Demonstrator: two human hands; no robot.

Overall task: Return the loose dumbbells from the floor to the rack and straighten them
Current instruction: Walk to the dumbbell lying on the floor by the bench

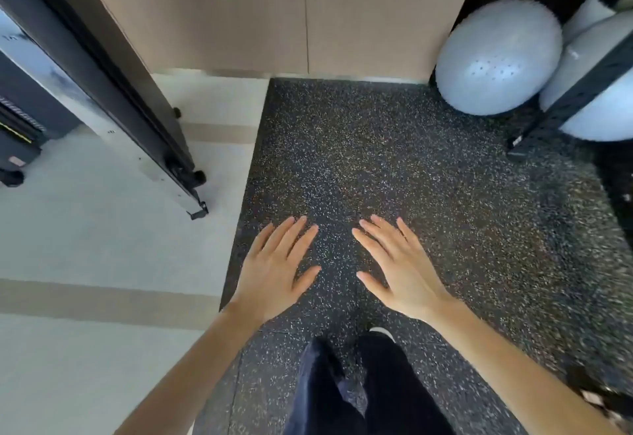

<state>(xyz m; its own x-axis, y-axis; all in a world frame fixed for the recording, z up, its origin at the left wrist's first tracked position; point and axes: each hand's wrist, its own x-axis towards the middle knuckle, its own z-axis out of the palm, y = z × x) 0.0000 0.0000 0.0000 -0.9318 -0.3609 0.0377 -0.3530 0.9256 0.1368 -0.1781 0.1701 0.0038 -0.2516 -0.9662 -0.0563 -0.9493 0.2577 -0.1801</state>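
Speckled rubber floor (376, 167), flat splayed left hand (274, 273), right hand (400, 273), empty

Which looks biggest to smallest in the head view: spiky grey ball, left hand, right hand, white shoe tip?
1. Spiky grey ball, farther from the camera.
2. Left hand and right hand, alike, not ranked.
3. White shoe tip, mostly hidden by the trouser leg.
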